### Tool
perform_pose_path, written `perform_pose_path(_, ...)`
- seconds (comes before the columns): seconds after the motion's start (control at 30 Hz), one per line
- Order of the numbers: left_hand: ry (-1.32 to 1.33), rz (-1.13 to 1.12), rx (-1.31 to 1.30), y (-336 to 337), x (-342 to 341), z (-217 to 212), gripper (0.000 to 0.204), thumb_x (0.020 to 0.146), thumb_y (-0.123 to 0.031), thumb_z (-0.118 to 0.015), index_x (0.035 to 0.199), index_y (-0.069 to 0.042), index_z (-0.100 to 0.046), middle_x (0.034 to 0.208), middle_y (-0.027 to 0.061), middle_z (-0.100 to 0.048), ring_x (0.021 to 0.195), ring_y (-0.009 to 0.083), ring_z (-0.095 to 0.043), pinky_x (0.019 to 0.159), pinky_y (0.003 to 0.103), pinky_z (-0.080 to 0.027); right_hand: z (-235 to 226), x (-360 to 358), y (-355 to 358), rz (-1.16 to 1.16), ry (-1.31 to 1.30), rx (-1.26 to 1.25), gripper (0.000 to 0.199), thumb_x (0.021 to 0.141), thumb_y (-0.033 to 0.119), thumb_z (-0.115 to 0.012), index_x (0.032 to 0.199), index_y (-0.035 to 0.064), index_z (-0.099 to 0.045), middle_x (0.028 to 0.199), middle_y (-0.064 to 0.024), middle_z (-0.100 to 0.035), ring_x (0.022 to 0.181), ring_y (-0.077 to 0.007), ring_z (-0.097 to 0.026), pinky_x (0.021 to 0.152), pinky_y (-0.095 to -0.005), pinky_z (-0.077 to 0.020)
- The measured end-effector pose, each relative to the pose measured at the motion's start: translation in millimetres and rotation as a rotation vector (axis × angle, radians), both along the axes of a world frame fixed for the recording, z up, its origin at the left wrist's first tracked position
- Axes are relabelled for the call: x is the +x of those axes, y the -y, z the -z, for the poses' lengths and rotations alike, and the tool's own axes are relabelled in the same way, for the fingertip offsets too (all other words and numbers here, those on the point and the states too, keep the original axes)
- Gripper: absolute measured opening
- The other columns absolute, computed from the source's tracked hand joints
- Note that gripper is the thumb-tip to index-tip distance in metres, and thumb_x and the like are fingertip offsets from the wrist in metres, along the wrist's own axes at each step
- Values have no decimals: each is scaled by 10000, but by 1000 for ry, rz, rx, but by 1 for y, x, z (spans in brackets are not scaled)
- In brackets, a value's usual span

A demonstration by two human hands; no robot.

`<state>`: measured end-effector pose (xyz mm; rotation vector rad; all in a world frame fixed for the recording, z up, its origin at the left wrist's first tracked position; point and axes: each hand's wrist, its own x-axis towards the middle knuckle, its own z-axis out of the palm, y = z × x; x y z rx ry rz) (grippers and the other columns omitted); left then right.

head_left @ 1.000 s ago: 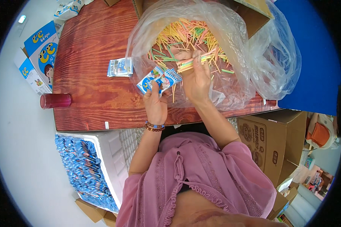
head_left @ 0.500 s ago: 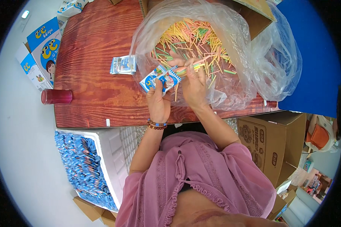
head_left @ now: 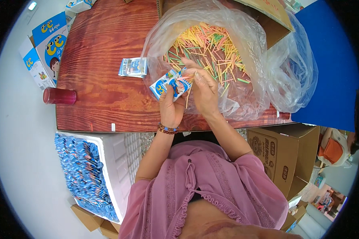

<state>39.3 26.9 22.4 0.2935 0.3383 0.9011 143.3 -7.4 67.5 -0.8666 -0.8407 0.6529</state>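
My left hand, with a beaded bracelet at the wrist, is closed on a small blue and white packet, its thumb lying over the front. The packet tilts up to the right, toward my right hand. There my right fingers curl around a few thin candy sticks at the packet's upper right end; the fingers partly hide them. Behind both hands, many loose pink, yellow and green candy sticks lie in a spread-out clear plastic bag. Flat blue and white packets lie stacked left of the bag.
A red-lidded jar stands at the table's left edge, near a blue and white carton. Below left, a white foam box holds rows of blue packets. Cardboard boxes stand at the lower right and behind the bag.
My right hand has brought the candy sticks left and down against the packet's end; fewer of them show now. My left hand still holds the packet. The whole view has shifted slightly.
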Motion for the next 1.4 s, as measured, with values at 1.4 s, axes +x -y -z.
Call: perform_pose_path(1.4, 103, -18, -44, -11, -5, -1, 326, 959, -296, -533, 1185, -63, -560, 1155, 61, -620, 1038, 188, -594, 888, 362, -492, -55, 32, 12, 68, 677, -352, 205, 891, 74, -595, 1076, -3, -636, 1032, -108, -662, 976, -177, -614, 867, -294, -460)
